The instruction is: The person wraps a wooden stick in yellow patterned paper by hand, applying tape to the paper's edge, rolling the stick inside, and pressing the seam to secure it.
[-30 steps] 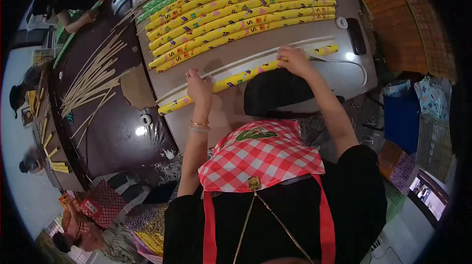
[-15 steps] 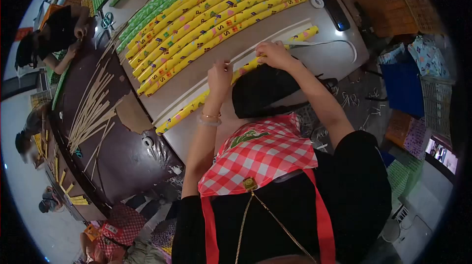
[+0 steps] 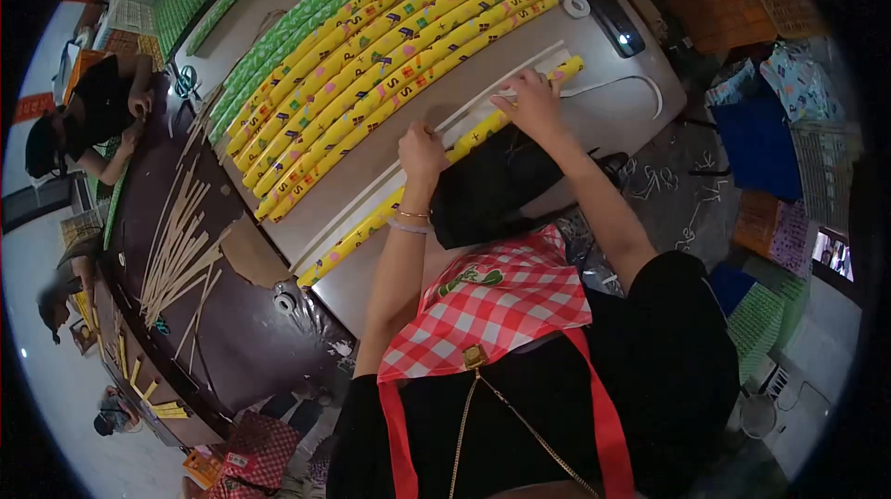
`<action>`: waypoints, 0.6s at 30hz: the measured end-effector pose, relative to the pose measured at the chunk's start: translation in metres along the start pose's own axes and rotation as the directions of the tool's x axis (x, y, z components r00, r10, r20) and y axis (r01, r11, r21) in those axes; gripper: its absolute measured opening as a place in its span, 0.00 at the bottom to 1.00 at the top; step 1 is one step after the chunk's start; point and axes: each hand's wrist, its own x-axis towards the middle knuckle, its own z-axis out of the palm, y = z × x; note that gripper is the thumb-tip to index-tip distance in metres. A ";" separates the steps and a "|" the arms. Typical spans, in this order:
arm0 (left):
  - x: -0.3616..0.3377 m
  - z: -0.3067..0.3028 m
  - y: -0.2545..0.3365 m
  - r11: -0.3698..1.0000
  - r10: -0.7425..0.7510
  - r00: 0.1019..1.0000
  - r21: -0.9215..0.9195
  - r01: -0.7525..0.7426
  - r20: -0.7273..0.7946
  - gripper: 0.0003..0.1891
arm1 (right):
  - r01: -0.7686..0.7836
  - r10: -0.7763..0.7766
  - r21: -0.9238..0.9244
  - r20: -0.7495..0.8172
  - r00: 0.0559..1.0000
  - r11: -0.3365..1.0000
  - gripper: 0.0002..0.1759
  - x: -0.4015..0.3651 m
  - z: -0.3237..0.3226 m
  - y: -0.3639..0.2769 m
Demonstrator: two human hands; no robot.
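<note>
A long yellow printed roll (image 3: 357, 237) lies slantwise on the table in front of me, with a pale strip (image 3: 345, 219) running along its far side. My left hand (image 3: 423, 152) is closed at the roll's middle, fingertips pinched; what they hold is hidden. Farther right, my right hand (image 3: 535, 107) bends over the roll, thumb and fingers drawn together near its upper end. A narrow white strip (image 3: 640, 78) trails from this hand and curls on the table to the right. The pinch itself is too small to see clearly.
Several finished-looking yellow rolls (image 3: 390, 72) and green rolls (image 3: 306, 24) lie behind. A tape roll (image 3: 576, 5) and a black device (image 3: 614, 23) sit at the right. A black bag (image 3: 478, 185) lies close to me. Thin sticks (image 3: 181, 244) cover the left table; a co-worker (image 3: 102, 109) stands beyond.
The view has shifted slightly, moving the table down and left in the picture. My right hand's fingers have spread a little; my left hand stays closed beside the yellow roll.
</note>
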 end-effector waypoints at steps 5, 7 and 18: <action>-0.005 -0.008 0.009 1.000 0.007 1.000 -0.009 -0.007 0.014 0.07 | -0.076 0.090 -0.090 0.162 0.983 0.993 0.14 0.007 0.002 0.020; -0.005 -0.007 0.009 0.999 0.042 0.999 -0.009 -0.042 -0.021 0.07 | -0.183 0.186 -0.032 0.137 0.973 0.983 0.13 0.012 0.007 0.034; 0.008 -0.004 -0.019 0.997 0.009 0.996 -0.073 -0.002 0.088 0.10 | -0.406 0.457 -0.236 0.227 0.860 0.883 0.17 0.053 -0.022 0.108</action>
